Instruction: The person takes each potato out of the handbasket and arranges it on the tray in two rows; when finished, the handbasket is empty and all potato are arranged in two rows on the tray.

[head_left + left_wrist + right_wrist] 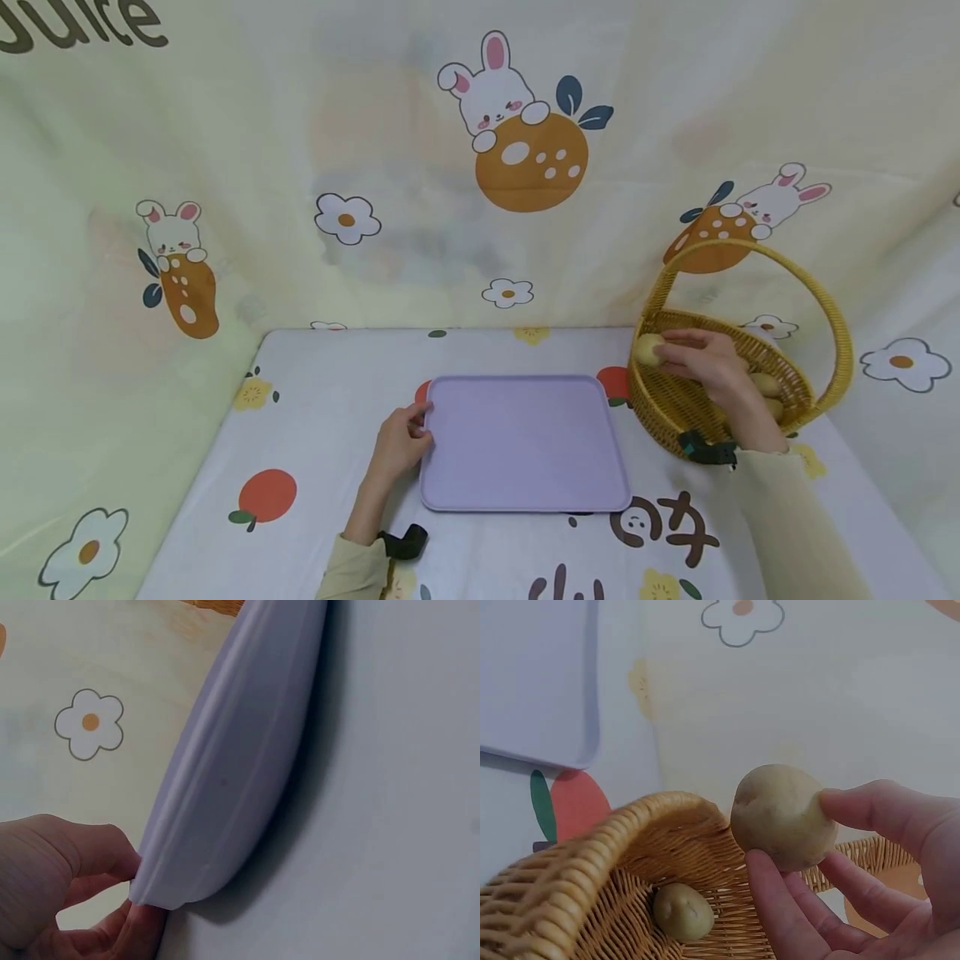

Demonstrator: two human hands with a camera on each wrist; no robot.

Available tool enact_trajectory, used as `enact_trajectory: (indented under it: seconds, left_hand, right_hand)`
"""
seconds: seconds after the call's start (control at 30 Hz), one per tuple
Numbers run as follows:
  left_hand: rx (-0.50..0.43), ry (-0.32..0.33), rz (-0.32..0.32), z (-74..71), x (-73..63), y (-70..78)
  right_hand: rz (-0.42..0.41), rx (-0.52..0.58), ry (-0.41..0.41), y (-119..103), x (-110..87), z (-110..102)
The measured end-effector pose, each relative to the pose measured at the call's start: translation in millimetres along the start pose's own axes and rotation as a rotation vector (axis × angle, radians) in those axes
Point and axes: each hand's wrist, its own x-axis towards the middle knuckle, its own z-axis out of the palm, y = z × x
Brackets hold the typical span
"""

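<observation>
A potato (781, 816) is pinched between the thumb and fingers of my right hand (705, 362), up over the left part of a wicker basket (667, 421). Deeper in that basket lies another potato (684, 911), seen in the right wrist view. More potatoes (767, 385) sit at its right side in the head view, partly hidden by the hand and wrist. My left hand (401, 442) grips the left edge of a flat purple tray (525, 442), its thumb and fingers at the rim near a corner in the left wrist view. Nothing lies on the tray.
The basket's tall arched handle (836, 333) rises above its right and back side. A printed cloth (322, 375) covers the table, and a patterned curtain (405, 142) hangs behind and at the sides. Each wrist wears a small black camera (405, 542).
</observation>
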Motion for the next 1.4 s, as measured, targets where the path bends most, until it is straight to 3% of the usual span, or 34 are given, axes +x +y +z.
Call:
enact_trajectory:
  seconds: [0.23, 0.57, 0.73, 0.93, 1.17, 1.4]
  left_hand:
    - [-0.007, -0.002, -0.013, -1.1, 1.1, -0.8]
    - [-0.018, 0.001, -0.008, -3.0, 3.2, -2.8]
    - [-0.021, 0.001, -0.003, -3.8, 4.7, -2.8]
    - [-0.023, -0.013, 0.013, -1.3, 0.1, -6.8]
    - [-0.034, -0.004, 0.009, 0.4, -0.6, -9.5]
    - [-0.032, 0.008, 0.02, 0.9, 0.0, -9.0]
  right_hand:
    - [0.011, -0.088, 0.014, 2, -0.7, 8]
    - [-0.028, -0.049, -0.007, -5, -2.4, 26]
    - [-0.03, -0.087, -0.016, -10, -3.1, 35]
    - [-0.04, -0.111, -0.032, -1, -1.8, 45]
    - [-0.063, -0.033, -0.064, 7, 0.3, 58]
    - [-0.064, -0.074, -0.079, 7, 3.7, 72]
